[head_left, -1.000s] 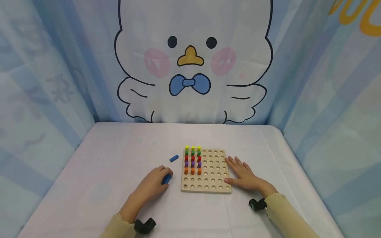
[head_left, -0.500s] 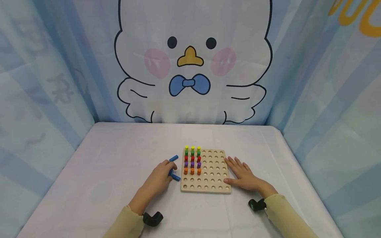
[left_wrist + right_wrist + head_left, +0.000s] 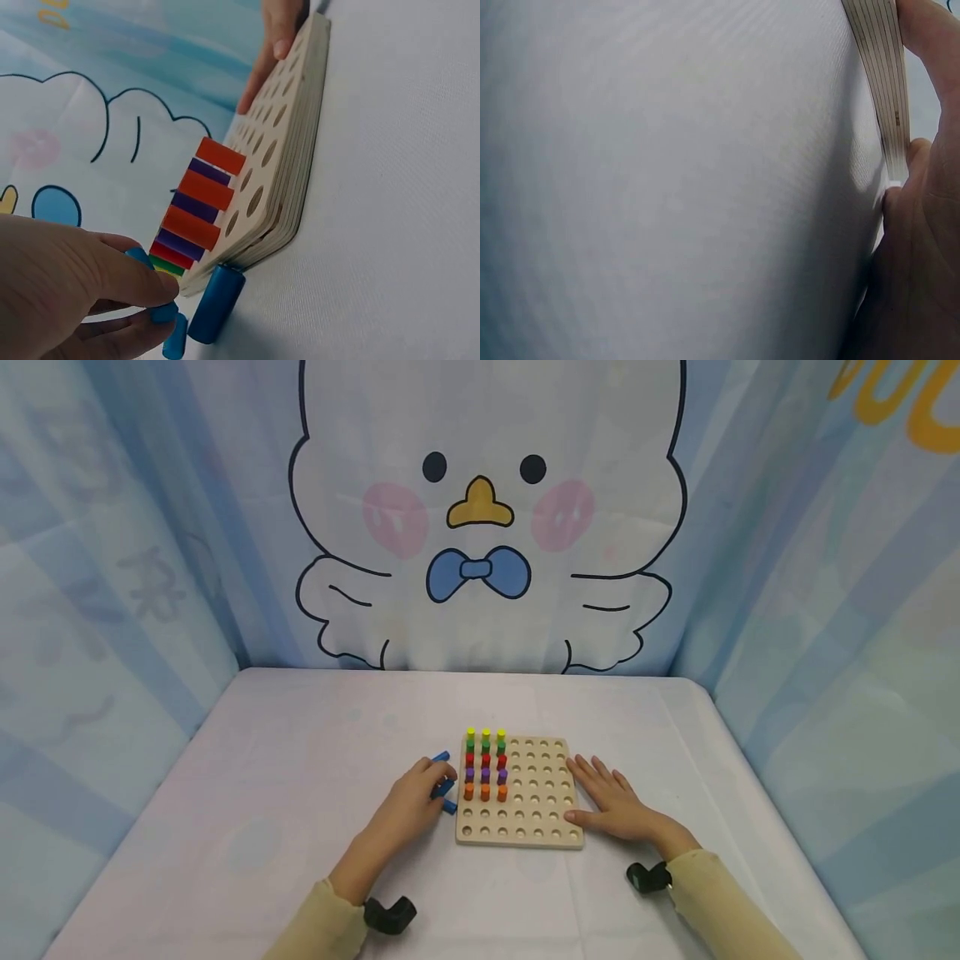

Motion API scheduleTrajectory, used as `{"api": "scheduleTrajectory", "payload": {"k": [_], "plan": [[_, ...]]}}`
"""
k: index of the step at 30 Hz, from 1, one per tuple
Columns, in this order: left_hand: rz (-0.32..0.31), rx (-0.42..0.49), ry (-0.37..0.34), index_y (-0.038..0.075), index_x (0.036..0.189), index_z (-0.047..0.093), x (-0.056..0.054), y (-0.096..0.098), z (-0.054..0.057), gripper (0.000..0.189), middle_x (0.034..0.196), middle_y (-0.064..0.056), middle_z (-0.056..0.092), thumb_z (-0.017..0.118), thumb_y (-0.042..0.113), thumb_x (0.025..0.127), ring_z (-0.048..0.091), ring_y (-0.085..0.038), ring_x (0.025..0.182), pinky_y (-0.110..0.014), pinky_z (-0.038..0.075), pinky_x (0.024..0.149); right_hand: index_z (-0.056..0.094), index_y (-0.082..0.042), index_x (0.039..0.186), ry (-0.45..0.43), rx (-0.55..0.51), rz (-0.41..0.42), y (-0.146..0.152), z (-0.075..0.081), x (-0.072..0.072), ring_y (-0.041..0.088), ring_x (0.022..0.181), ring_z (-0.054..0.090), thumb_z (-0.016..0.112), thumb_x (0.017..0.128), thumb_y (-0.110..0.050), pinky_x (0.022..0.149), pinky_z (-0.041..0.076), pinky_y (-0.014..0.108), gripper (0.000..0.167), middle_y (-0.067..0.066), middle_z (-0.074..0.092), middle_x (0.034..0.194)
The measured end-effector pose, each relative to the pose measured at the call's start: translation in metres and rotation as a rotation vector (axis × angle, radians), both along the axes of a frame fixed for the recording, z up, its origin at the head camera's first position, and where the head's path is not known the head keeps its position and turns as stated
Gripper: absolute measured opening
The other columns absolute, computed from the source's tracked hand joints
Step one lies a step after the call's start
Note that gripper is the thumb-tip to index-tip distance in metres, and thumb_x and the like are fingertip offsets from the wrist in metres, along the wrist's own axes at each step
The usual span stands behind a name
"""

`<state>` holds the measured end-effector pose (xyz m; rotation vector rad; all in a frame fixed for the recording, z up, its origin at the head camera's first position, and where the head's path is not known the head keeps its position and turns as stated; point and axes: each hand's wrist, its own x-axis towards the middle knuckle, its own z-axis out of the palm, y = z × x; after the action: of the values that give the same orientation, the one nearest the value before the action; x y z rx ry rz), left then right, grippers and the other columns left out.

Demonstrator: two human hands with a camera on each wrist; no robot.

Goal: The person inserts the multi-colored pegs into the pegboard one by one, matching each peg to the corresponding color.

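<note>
A wooden pegboard (image 3: 525, 823) lies flat on the table. Its left three columns carry upright pegs, in rows of yellow, green, red, purple and orange (image 3: 485, 792). Beside the board's left edge my left hand (image 3: 408, 797) pinches a blue peg (image 3: 163, 312) between thumb and fingers, and the thumb covers part of it. Two more blue pegs lie on the cloth close to that hand: one near the board's corner (image 3: 217, 304), another partly hidden (image 3: 175, 337). My right hand (image 3: 618, 807) rests at the board's right edge, fingers spread and fairly straight, thumb touching the near part.
A white cloth covers the table (image 3: 300, 735). Behind it hangs a curtain (image 3: 480, 627) with a cartoon bird, and more curtains close off both sides. A dark camera mount (image 3: 390, 916) sits on the left wrist, another (image 3: 648, 877) on the right.
My left hand has moved right and slightly away from me, up to the board. One blue peg, earlier covered by the hand, now lies beside the board. The right hand stays put.
</note>
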<state>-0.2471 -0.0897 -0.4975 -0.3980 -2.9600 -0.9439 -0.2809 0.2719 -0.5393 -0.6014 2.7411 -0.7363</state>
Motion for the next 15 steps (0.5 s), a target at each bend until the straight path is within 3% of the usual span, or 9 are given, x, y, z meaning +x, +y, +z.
{"api": "scheduleTrajectory", "payload": {"k": [4, 15], "plan": [[-0.012, 0.018, 0.023, 0.015, 0.114, 0.065, 0.002, 0.005, 0.003, 0.03, 0.109, -0.006, 0.065, 0.074, -0.001, 0.09, 0.065, -0.02, 0.097, -0.039, 0.058, 0.086, 0.019, -0.011, 0.165, 0.006, 0.006, -0.009, 0.002, -0.005, -0.001, 0.042, 0.16, 0.0, 0.064, 0.095, -0.058, 0.122, -0.003, 0.064, 0.096, 0.016, 0.013, 0.173], [-0.027, 0.01, -0.021, 0.017, 0.11, 0.066, 0.002, 0.013, 0.002, 0.026, 0.102, 0.002, 0.072, 0.08, 0.011, 0.089, 0.064, -0.01, 0.083, -0.028, 0.056, 0.074, 0.018, -0.011, 0.165, -0.003, -0.017, 0.004, 0.0, 0.002, 0.002, 0.044, 0.159, -0.001, 0.063, 0.094, -0.061, 0.122, -0.005, 0.065, 0.098, 0.018, 0.012, 0.173]]}}
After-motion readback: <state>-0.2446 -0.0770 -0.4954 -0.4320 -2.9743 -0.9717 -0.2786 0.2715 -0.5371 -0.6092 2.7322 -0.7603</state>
